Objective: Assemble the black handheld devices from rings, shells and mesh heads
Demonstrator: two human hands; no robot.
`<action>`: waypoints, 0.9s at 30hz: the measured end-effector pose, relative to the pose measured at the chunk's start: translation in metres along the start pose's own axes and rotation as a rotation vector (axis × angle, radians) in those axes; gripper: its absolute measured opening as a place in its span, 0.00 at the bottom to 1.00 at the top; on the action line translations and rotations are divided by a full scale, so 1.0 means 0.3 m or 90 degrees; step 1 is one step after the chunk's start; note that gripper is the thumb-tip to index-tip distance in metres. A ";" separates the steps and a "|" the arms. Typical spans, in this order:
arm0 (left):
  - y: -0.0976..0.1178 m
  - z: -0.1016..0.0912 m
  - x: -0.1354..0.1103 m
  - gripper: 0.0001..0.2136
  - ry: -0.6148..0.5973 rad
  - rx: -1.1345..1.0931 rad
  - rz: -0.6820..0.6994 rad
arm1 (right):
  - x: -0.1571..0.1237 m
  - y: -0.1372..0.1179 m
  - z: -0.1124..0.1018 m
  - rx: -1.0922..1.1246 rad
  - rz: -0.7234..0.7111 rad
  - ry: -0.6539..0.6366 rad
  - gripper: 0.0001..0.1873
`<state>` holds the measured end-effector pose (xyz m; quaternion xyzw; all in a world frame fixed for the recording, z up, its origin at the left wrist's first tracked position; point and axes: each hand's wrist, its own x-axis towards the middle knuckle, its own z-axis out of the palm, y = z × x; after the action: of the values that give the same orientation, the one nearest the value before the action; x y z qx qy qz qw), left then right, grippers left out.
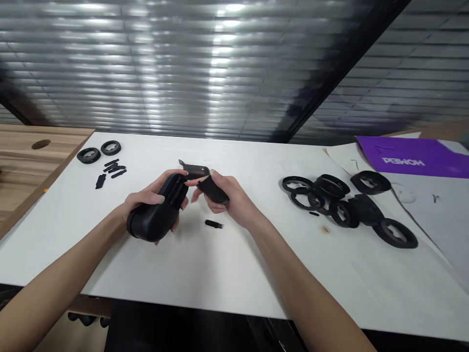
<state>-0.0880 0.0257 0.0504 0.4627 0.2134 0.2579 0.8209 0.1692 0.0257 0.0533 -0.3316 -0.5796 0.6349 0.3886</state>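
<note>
My left hand is wrapped around a black rounded device, whose upper end shows a ribbed, slotted opening. Close to that end, my right hand grips a black curved cover piece between thumb and fingers. Just beyond the fingertips is another dark shell-like piece with a pointed end; I cannot tell whether it is touched or lies on the table. A small black brush with short bristles lies on the white table, below my right hand.
At the back left are two black rings and several small flat black pieces. Several black rings and ring-shaped parts form a loose group on the right. A purple printed sheet lies at the far right. Blinds stand behind the table.
</note>
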 end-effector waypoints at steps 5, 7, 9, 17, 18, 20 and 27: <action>-0.016 -0.027 0.014 0.34 0.027 -0.062 0.025 | 0.043 0.058 0.009 0.036 -0.005 0.031 0.31; -0.019 -0.027 0.026 0.34 0.048 -0.067 0.042 | 0.061 0.084 0.011 0.044 -0.027 0.086 0.30; -0.022 -0.023 0.037 0.34 0.071 -0.067 0.052 | 0.076 0.105 0.016 0.056 -0.049 0.145 0.30; -0.015 -0.022 0.035 0.37 0.076 -0.081 0.011 | 0.090 0.085 0.033 0.074 -0.047 0.219 0.33; -0.013 -0.023 0.035 0.38 0.071 -0.097 0.002 | 0.090 0.082 0.032 0.080 -0.046 0.223 0.33; -0.012 -0.027 0.037 0.38 0.057 -0.136 -0.016 | 0.092 0.081 0.029 0.093 -0.045 0.223 0.33; -0.011 -0.101 0.045 0.39 0.026 -0.209 -0.054 | 0.067 0.040 -0.012 -0.026 -0.022 0.248 0.34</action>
<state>-0.0947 0.0522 0.0313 0.3079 0.2042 0.2639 0.8910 0.1615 0.0446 0.0417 -0.4460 -0.5118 0.5402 0.4973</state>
